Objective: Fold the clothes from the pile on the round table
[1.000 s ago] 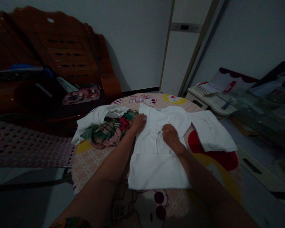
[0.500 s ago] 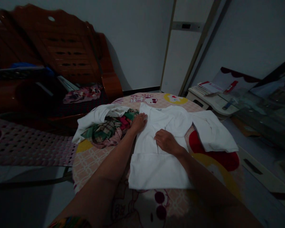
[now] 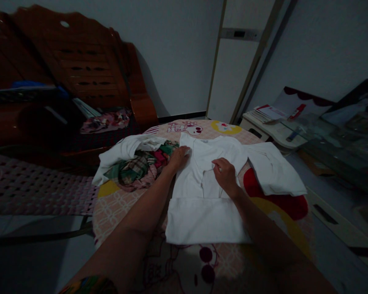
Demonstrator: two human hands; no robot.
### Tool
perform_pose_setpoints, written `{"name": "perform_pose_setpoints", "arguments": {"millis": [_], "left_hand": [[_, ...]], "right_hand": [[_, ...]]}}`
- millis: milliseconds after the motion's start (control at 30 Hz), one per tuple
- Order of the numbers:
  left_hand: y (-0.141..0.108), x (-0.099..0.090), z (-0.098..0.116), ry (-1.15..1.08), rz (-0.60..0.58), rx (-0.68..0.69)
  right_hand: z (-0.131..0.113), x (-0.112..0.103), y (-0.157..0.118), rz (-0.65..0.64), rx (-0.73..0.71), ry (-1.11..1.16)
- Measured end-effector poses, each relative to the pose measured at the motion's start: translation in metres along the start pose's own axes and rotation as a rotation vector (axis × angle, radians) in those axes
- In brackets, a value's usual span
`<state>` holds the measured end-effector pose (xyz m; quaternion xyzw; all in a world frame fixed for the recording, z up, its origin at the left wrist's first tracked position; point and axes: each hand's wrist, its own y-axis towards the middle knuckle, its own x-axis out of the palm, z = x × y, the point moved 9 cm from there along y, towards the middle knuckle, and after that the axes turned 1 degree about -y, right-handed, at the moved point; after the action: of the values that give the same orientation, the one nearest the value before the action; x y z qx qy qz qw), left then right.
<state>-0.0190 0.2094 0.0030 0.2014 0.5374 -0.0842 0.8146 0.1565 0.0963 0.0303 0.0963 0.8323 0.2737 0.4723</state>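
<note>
A white shirt [image 3: 199, 220] lies on the round table, its lower part folded up in a flat band and its neckline at the far side. My left hand [image 3: 180, 157] is closed at the shirt's left edge, pinching a bit of the fabric. Over the middle, my right hand [image 3: 225, 173] is closed, with thumb and finger gripping a fold of the same shirt. To the left sits a heap of crumpled clothes [image 3: 141, 165], white, green plaid and pink. Another white garment [image 3: 274, 167], folded, rests at the right.
The patterned tablecloth [image 3: 116, 208] covers the round table. A carved wooden chair [image 3: 82, 69] holding cloth and papers stands behind left, a woven pink seat [image 3: 43, 183] at left. A glass-topped stand [image 3: 325, 134] is on the right, a tall white appliance [image 3: 233, 77] behind.
My right hand has moved away and slightly right, drawing up a fold of the white shirt's front. My left hand has stayed at the left edge.
</note>
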Motion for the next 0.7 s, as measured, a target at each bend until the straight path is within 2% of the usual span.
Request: {"name": "perform_pose_setpoints", "arguments": {"millis": [67, 133, 200, 300, 400, 500, 567, 700], "left_hand": [[-0.002, -0.011, 0.019, -0.060, -0.020, 0.062], [-0.008, -0.012, 0.050, -0.141, -0.123, 0.191], [-0.018, -0.005, 0.081, -0.183, -0.240, 0.309], [-0.030, 0.008, 0.105, -0.072, -0.268, 0.369], [-0.037, 0.023, 0.108, 0.060, -0.253, 0.365], [-0.038, 0.030, 0.105, 0.080, -0.235, 0.375], [-0.037, 0.030, 0.102, 0.043, -0.223, 0.379], [-0.034, 0.027, 0.097, -0.135, -0.245, 0.388]], "right_hand": [[0.021, -0.002, 0.008, 0.009, 0.064, -0.031], [0.041, 0.001, 0.021, -0.016, 0.121, -0.103], [0.061, 0.006, 0.036, -0.055, 0.196, -0.203], [0.086, 0.020, 0.055, -0.174, 0.331, -0.327], [0.098, 0.032, 0.065, -0.262, 0.395, -0.419], [0.095, 0.037, 0.070, -0.274, 0.337, -0.459], [0.094, 0.038, 0.072, -0.265, 0.306, -0.455], [0.097, 0.037, 0.076, -0.256, 0.335, -0.448]]}}
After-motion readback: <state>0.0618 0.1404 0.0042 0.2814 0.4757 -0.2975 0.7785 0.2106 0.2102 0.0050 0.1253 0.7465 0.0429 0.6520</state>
